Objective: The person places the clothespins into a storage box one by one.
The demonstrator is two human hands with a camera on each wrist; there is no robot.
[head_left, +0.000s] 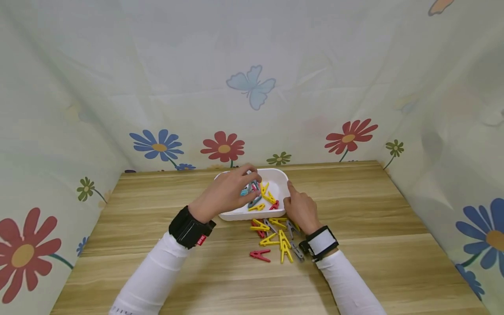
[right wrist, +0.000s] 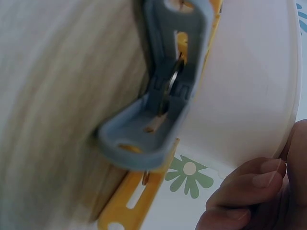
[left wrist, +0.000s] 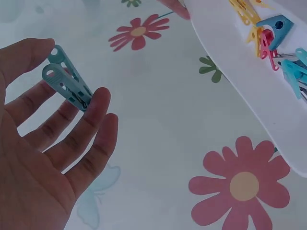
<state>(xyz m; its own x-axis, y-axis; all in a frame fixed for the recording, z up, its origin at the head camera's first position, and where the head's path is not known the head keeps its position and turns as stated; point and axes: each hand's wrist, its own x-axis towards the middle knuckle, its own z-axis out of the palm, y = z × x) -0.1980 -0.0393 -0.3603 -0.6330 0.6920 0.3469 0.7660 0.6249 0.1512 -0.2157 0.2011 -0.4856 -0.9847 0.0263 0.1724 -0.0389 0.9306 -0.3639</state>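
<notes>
My left hand [head_left: 226, 190] is over the left part of a white plastic tray [head_left: 282, 179]. In the left wrist view it pinches a teal clothespin [left wrist: 67, 84] between thumb and fingers. Yellow, red and blue-teal clothespins lie inside the tray. At the tray's right end, my right hand [head_left: 303, 209] holds the rim, its index finger stretched along the outside and the other fingers curled. A grey clothespin [right wrist: 168, 91] and a yellow clothespin [right wrist: 136, 196] show close up in the right wrist view, beside the tray wall.
Several yellow, grey and red clothespins form a loose pile in front of the tray, partly under the right wrist. One red clothespin [head_left: 260, 255] lies apart at the pile's left. The wooden table [head_left: 220, 280] meets a flowered cloth backdrop [head_left: 189, 96] at the back and sides.
</notes>
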